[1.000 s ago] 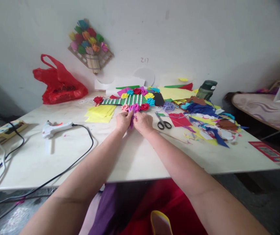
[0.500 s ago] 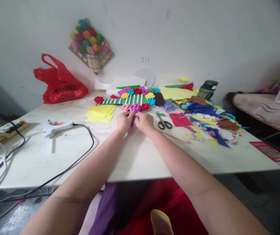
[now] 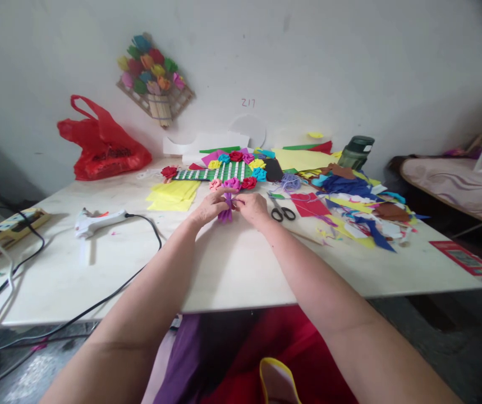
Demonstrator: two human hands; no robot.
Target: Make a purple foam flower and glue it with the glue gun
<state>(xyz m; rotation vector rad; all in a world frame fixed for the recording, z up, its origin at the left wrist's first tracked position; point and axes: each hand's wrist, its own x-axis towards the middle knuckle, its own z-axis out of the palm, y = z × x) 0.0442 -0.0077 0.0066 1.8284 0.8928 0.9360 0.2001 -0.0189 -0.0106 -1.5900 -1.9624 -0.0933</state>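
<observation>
Between my two hands is a piece of purple crepe paper, gathered at its middle and fanning out below. My left hand holds it from the left, fingers stretched along its top and thumb against its side. From the right, my right hand pinches the gathered part with curled fingers; its fingertips are partly hidden. Just beyond lies a green guitar-shaped piece with white strips, edged with paper roses such as a red one.
Right of my hands lie black-handled scissors, a red paper square and a heap of paper scraps. Yellow sheets, a white glue gun with its cord, and a red plastic bag are leftward. A dark bottle stands behind.
My left hand has shifted slightly left and its fingers have straightened over the purple paper. The paper's lower part now shows spread out; my right hand stays pinched beside it.
</observation>
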